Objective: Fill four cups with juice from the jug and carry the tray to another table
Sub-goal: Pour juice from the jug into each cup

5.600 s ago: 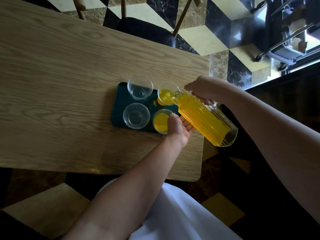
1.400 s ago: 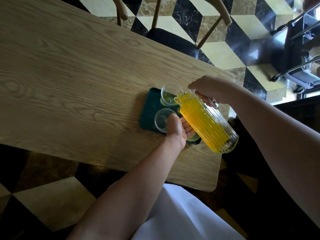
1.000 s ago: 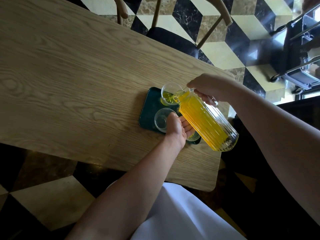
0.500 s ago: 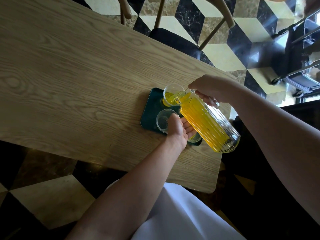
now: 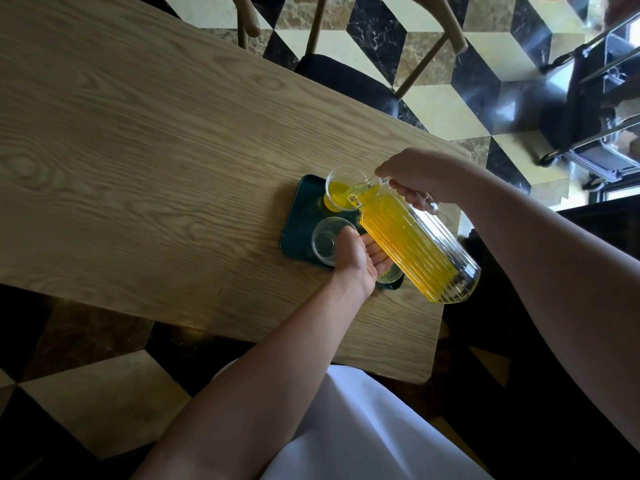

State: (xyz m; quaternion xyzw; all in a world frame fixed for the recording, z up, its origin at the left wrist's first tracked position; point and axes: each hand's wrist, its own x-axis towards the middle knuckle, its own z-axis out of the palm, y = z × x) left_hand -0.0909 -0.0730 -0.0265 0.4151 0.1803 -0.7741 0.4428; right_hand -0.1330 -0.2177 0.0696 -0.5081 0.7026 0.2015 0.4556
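The right hand (image 5: 414,174) curls its fingers round the jug (image 5: 415,244), tilted, spout pointing far-left into a cup (image 5: 341,192). The left hand (image 5: 360,251), fingers straight, steadies the tray (image 5: 301,216).

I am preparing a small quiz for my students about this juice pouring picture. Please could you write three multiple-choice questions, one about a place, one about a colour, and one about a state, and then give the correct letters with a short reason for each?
1. Where does the tray lie?
A. on the wooden table
B. on the tiled floor
C. on the chair seat

2. What colour is the juice in the jug?
A. red
B. yellow-orange
C. clear

3. In what state is the cup nearest the left hand?
A. full to the brim
B. lying on its side
C. upright and without juice

Answers:
1. A: the dark green tray rests on the table, near its right end.
2. B: the tilted jug, gripped by the right hand, shows yellow-orange liquid running into the far cup.
3. C: the near cup stands upright and looks clear to its bottom.
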